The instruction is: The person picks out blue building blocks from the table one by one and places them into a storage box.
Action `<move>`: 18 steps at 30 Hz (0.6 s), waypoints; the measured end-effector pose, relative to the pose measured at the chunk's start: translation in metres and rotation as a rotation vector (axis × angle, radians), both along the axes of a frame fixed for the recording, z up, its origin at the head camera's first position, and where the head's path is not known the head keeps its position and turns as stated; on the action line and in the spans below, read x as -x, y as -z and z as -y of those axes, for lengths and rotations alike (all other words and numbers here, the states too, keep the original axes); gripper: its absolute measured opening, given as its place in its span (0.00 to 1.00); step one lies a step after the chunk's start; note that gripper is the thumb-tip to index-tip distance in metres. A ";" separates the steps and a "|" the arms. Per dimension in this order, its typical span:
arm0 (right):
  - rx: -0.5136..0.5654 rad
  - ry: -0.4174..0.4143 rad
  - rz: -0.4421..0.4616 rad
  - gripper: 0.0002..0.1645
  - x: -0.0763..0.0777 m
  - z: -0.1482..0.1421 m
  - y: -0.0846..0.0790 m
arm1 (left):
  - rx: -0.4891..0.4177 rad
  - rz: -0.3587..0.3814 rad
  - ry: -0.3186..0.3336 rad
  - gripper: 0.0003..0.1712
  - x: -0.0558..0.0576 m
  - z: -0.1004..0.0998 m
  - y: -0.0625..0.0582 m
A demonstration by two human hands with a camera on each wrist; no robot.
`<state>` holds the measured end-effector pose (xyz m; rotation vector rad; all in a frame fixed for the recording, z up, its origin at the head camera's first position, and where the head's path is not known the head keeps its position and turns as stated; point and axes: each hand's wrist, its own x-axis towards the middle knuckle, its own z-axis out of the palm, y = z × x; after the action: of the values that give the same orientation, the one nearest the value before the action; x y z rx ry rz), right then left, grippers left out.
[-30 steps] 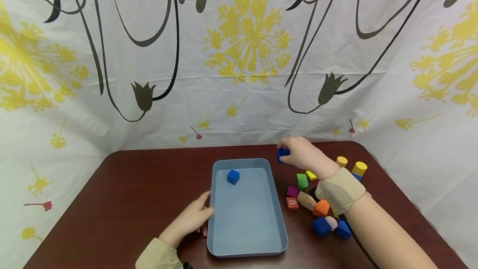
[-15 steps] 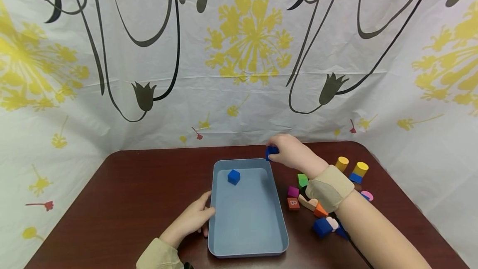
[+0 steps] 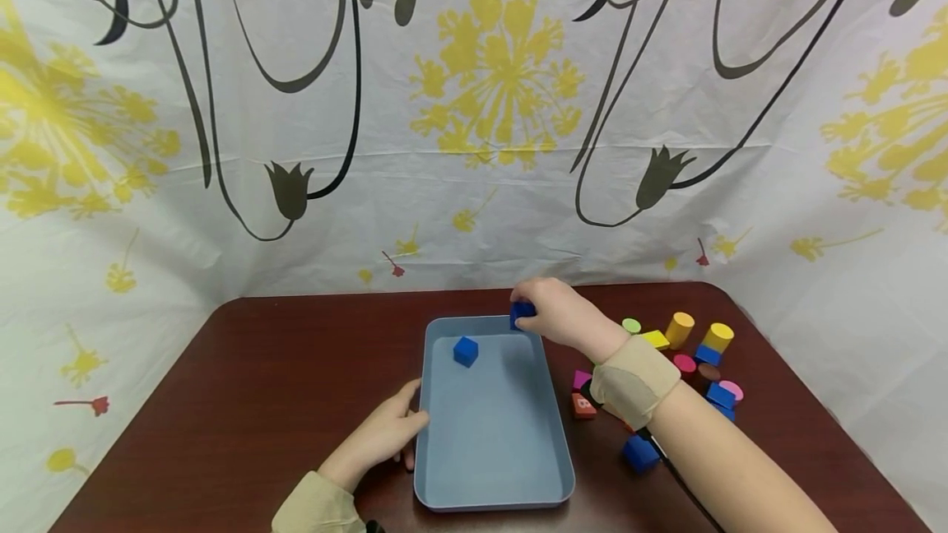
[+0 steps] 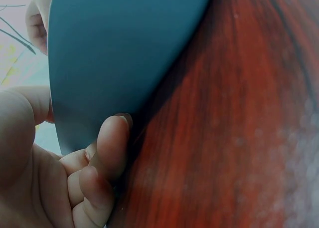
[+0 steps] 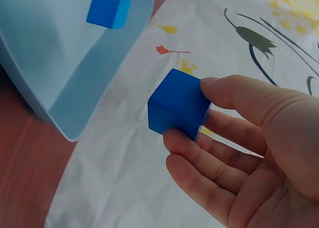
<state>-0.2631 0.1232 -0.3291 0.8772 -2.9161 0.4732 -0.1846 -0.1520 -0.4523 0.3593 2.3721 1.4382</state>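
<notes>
My right hand [image 3: 555,311] pinches a blue cube [image 5: 179,104] between thumb and fingertips, held up over the far right corner of a light blue tray [image 3: 492,467]. A second blue block [image 3: 466,351] lies on the tray floor near its far left corner; the right wrist view shows it too. At the tray's left side, my left hand [image 3: 385,426] grips the wall. Its thumb hooks over the rim while the fingertips [image 4: 112,138] press the outside, low by the tabletop.
Right of the tray, several loose blocks lie in a group, partly hidden under my right forearm: a yellow cylinder [image 3: 680,330], a red lettered block [image 3: 583,406], a blue block [image 3: 640,452]. The dark wooden table [image 3: 244,401] ends at a patterned hanging cloth [image 3: 415,146].
My right hand has carried the blue cube leftward, from beyond the tray's right side to over its far right corner. The left hand and tray have stayed put.
</notes>
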 end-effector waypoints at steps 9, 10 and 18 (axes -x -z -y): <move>-0.018 0.014 0.039 0.17 0.005 0.002 0.019 | -0.006 -0.003 0.003 0.36 0.000 0.000 0.001; -0.023 0.018 0.044 0.18 0.006 0.003 0.020 | -0.006 -0.003 0.003 0.36 0.001 0.000 0.001; -0.023 0.029 0.073 0.16 0.014 0.010 0.032 | 0.010 -0.003 -0.005 0.35 0.001 -0.001 0.003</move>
<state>-0.2767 0.1135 -0.3610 0.8367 -3.0018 0.4800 -0.1858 -0.1513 -0.4555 0.3537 2.3838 1.4283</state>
